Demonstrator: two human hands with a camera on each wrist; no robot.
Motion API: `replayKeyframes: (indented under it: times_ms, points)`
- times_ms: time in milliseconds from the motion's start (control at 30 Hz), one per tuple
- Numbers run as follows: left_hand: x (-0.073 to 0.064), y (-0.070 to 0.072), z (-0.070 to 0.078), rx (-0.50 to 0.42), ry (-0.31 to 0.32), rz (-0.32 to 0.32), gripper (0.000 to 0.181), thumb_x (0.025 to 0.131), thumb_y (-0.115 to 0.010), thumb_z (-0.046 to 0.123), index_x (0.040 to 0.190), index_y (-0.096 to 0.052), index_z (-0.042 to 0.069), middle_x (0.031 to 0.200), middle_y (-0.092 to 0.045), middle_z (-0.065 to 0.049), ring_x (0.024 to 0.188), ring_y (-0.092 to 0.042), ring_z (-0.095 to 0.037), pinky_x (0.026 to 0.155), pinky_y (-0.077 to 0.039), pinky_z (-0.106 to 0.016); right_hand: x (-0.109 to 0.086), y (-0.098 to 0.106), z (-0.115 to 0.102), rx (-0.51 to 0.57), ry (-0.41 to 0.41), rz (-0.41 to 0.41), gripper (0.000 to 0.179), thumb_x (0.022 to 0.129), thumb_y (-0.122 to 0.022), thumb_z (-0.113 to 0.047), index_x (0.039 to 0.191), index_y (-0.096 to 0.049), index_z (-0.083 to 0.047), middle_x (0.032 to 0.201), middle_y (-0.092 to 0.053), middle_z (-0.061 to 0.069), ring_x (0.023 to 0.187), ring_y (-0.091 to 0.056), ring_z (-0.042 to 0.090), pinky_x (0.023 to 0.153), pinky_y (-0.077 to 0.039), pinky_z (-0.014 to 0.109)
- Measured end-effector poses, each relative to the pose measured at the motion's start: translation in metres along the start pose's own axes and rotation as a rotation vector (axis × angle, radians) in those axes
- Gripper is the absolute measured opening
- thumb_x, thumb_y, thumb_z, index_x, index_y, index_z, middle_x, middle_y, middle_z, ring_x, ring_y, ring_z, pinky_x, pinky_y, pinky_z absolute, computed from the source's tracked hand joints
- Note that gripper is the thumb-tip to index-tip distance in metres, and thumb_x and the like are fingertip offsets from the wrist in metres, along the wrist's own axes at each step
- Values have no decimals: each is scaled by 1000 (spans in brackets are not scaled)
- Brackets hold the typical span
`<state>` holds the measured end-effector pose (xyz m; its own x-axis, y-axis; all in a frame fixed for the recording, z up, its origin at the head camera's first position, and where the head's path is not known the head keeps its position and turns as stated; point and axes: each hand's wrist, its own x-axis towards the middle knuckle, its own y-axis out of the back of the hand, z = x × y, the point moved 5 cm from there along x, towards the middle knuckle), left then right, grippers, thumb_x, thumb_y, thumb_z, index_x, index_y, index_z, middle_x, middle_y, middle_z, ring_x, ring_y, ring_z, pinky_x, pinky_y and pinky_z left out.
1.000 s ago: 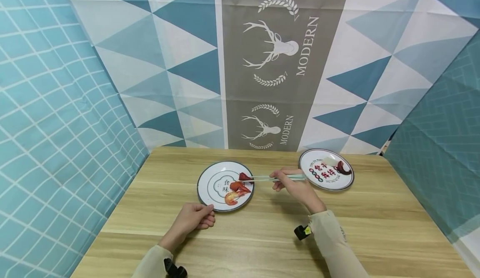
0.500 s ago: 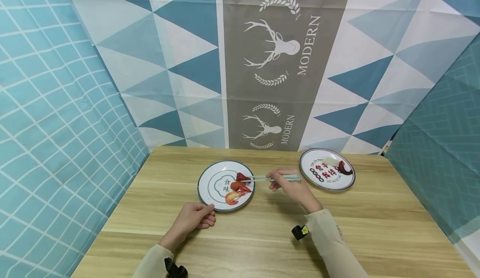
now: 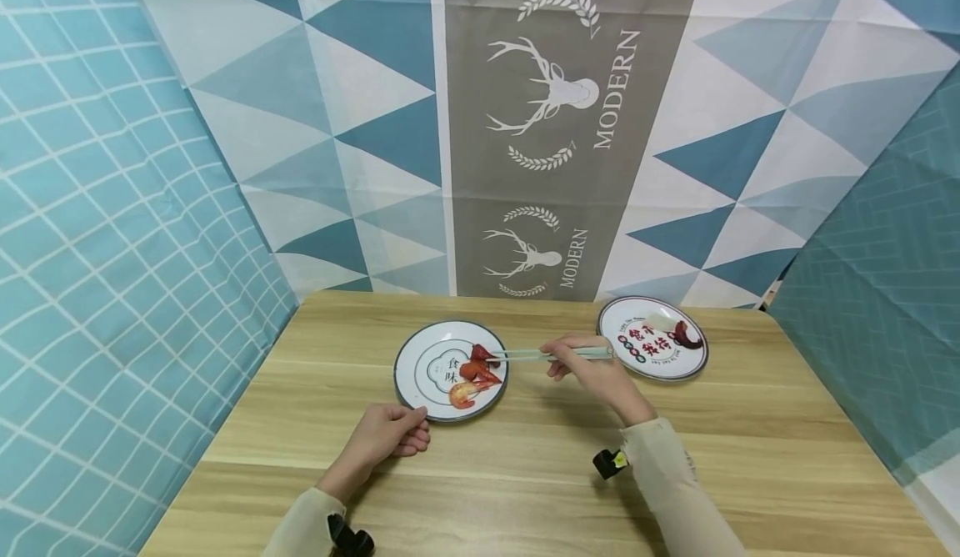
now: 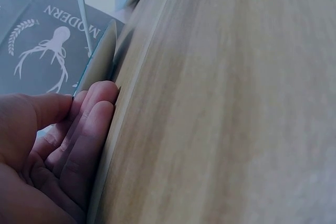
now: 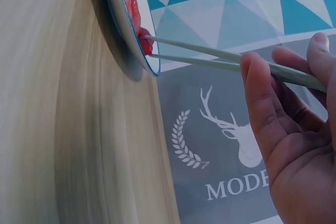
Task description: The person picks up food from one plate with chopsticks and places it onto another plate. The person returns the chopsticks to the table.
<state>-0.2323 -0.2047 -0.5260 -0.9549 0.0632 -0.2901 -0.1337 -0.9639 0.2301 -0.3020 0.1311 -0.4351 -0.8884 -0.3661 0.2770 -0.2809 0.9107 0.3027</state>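
Observation:
In the head view my left hand [image 3: 387, 436] pinches the near rim of a white plate [image 3: 420, 357], thumb on top and fingers curled below. On the right side of that plate lie a shrimp [image 3: 462, 395], a red-orange piece of food [image 3: 474, 371] and a darker red piece [image 3: 482, 352]. My right hand [image 3: 592, 373] grips a pair of pale green chopsticks [image 3: 528, 355] pointing left. In the right wrist view, the chopstick tips straddle or touch the end red piece [image 5: 145, 40]; whether they clamp it I cannot tell.
A second white plate [image 3: 615, 323] with red lettering stands at the back right, bearing a dark red curved piece [image 3: 686, 336] and a pale piece [image 3: 660, 322]. Patterned cloth [image 3: 375, 165] hangs behind the wooden table [image 3: 480, 490] and along both sides.
My right hand with the chopsticks went slightly left, then back right. The darker red piece has shifted a little left on the plate. My left hand stays at the rim.

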Motion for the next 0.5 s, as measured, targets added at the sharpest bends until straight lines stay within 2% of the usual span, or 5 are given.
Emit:
replayKeyframes:
  times_ms: [300, 500]
  points:
    - [0, 1, -1, -8, -1, 0, 38, 103, -64, 30, 94, -74, -5, 77, -76, -7, 67, -73, -12, 65, -64, -27, -8, 14, -4, -62, 41, 23, 30, 107, -57, -21, 108, -76, 2, 85, -75, 10, 74, -76, 23, 71, -66, 36]
    - [0, 0, -1, -11, -3, -4, 37, 103, -64, 30, 94, -74, -5, 77, -76, -7, 66, -73, -12, 64, -64, -26, -15, 24, -3, -90, 12, 53, 33, 108, -57, -24, 107, -77, 2, 84, -75, 7, 73, -75, 22, 71, -65, 34]
